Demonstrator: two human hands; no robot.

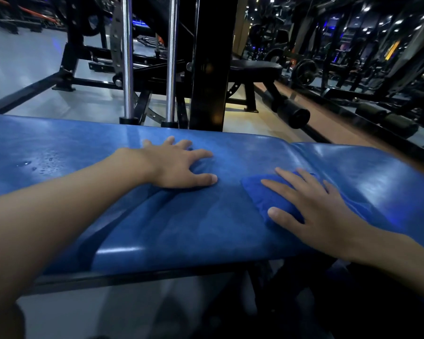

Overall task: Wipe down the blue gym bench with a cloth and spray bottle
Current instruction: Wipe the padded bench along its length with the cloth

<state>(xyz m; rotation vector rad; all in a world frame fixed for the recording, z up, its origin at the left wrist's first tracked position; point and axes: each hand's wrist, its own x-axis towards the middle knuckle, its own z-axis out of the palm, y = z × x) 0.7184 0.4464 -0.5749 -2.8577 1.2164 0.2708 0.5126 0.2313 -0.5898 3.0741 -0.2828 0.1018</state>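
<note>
Seemingly midway: left hand (176, 165) spread flat on the bench (206, 228), right hand (321, 211) flat on the cloth (260, 194), droplets (34, 165) unwiped far left.

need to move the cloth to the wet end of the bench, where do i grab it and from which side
Probably the thick folded edge of the blue cloth showing beyond the thumb of the right hand. The cloth lies flat on the bench under straight fingers, so come from above and the left and pinch that raised fold as the grip.

Left hand (179, 165), right hand (311, 206) flat, fingers spread
</note>
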